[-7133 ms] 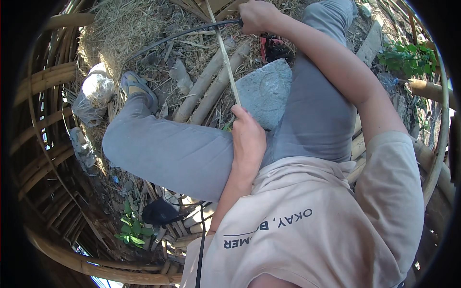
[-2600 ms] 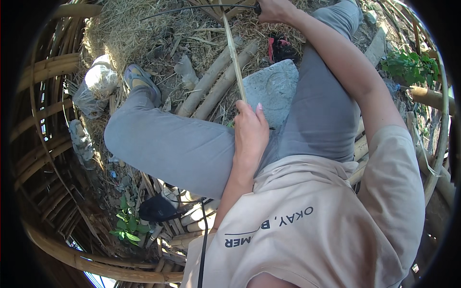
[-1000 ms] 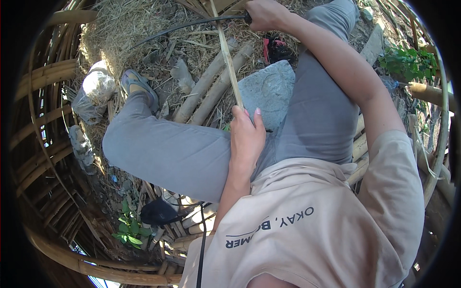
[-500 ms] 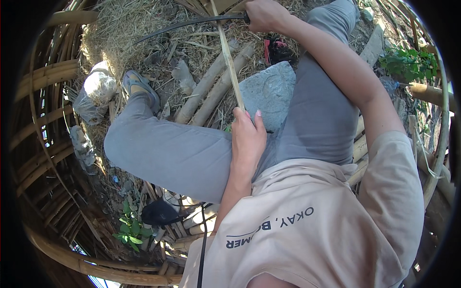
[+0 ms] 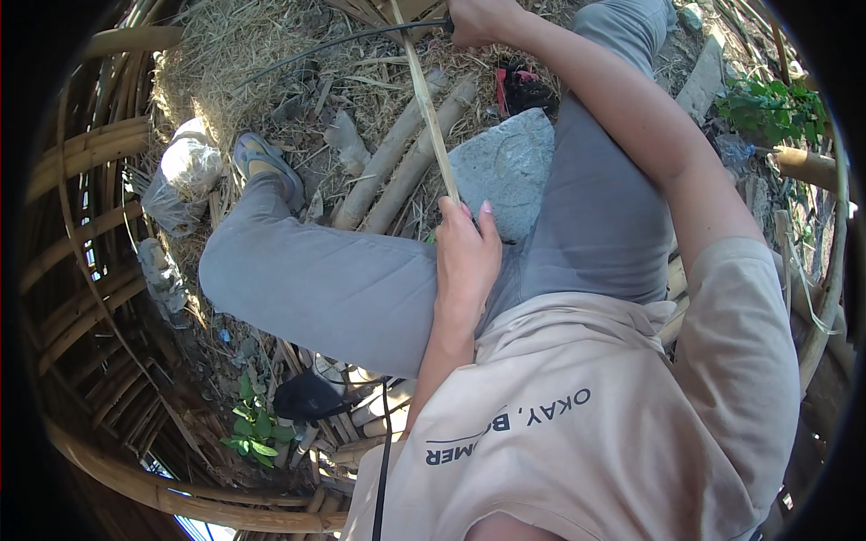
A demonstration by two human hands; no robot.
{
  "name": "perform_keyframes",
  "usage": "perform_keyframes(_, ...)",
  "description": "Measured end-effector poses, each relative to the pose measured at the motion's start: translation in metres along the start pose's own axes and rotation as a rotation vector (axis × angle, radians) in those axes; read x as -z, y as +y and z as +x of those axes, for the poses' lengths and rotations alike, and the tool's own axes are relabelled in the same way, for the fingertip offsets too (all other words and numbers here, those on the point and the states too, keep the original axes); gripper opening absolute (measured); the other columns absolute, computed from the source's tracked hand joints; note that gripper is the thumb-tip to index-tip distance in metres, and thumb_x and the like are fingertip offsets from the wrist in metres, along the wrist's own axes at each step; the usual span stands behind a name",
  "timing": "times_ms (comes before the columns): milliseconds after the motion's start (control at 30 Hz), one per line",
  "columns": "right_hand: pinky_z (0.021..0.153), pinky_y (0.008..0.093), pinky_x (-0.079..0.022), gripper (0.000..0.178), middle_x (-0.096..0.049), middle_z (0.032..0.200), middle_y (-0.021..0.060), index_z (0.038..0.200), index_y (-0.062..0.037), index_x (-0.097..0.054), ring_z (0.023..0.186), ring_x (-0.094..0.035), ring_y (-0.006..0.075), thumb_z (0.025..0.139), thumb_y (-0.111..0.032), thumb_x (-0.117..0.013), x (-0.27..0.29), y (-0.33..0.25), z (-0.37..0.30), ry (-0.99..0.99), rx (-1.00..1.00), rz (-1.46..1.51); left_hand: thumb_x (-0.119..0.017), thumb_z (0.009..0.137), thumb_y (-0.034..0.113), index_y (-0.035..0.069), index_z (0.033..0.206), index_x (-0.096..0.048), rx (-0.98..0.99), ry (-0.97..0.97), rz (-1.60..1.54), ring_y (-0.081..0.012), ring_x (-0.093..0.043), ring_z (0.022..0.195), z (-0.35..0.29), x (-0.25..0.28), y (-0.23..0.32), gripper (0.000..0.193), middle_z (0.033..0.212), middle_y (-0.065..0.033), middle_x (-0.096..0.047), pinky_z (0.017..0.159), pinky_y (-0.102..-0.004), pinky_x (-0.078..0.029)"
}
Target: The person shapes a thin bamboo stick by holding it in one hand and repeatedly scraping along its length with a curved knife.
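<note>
My left hand (image 5: 469, 252) is closed around the near end of a split bamboo strip (image 5: 428, 113). The pale, narrow strip runs from my lap up past the top edge of the picture. My right hand (image 5: 487, 20) is stretched far out at the top and grips the handle of a long curved knife (image 5: 347, 38). Its dark, thin blade points left and crosses the strip near the strip's far part. Whether the edge bites into the strip is too small to tell. The handle is mostly hidden in my fist.
Between my legs lies a grey stone block (image 5: 507, 167), with two bamboo poles (image 5: 383, 180) beside it. Dry straw (image 5: 230, 54) covers the ground at the far left. A plastic bag (image 5: 185, 176) sits near my left foot. Bamboo slat walls (image 5: 86, 153) curve around; a black cord (image 5: 386, 451) hangs in front.
My right hand has moved slightly left and farther away with the knife. The blade now looks thinner, turned more edge-on. My left hand and the strip have hardly moved.
</note>
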State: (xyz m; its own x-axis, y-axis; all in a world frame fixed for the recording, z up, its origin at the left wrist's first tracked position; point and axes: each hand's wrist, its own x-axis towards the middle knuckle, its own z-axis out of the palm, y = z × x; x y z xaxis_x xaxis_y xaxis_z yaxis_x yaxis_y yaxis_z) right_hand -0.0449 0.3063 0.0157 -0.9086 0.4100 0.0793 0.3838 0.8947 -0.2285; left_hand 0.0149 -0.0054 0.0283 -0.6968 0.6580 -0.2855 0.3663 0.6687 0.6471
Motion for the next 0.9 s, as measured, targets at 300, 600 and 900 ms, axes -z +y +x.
perform_keyframes(300, 0.075, 0.0481, -0.056, 0.021, -0.068, 0.080, 0.0226, 0.080, 0.0028, -0.065, 0.082, -0.069, 0.0400, 0.065, -0.012, -0.065, -0.020, 0.004, -0.014, -0.075, -0.012, 0.088, -0.060, 0.096, 0.022, -0.003, 0.094, -0.046, 0.009, -0.009, -0.017, -0.0393, -0.060, 0.059, -0.001, 0.000, -0.001, 0.029, 0.066, -0.0230, -0.058, 0.061, -0.0469, -0.046)
perform_keyframes(600, 0.073, 0.0465, -0.057, 0.029, -0.070, 0.083, 0.0230, 0.085, 0.0015, -0.069, 0.083, -0.070, 0.0381, 0.068, -0.022, -0.069, -0.008, -0.018, -0.013, -0.105, 0.010, 0.003, -0.059, 0.097, 0.021, -0.002, 0.091, -0.046, 0.026, 0.006, 0.000, -0.0376, -0.060, 0.058, 0.004, 0.002, -0.001, 0.028, 0.063, -0.0215, -0.057, 0.060, -0.0455, -0.046)
perform_keyframes(900, 0.072, 0.0467, -0.057, 0.031, -0.070, 0.082, 0.0253, 0.077, 0.0025, -0.071, 0.082, -0.070, 0.0398, 0.064, -0.026, -0.072, -0.004, 0.013, -0.015, -0.032, -0.095, 0.073, -0.057, 0.098, 0.022, -0.004, 0.093, -0.048, 0.030, 0.020, -0.021, -0.0437, -0.064, 0.069, -0.001, 0.001, 0.001, 0.029, 0.071, -0.0258, -0.060, 0.065, -0.0488, -0.047)
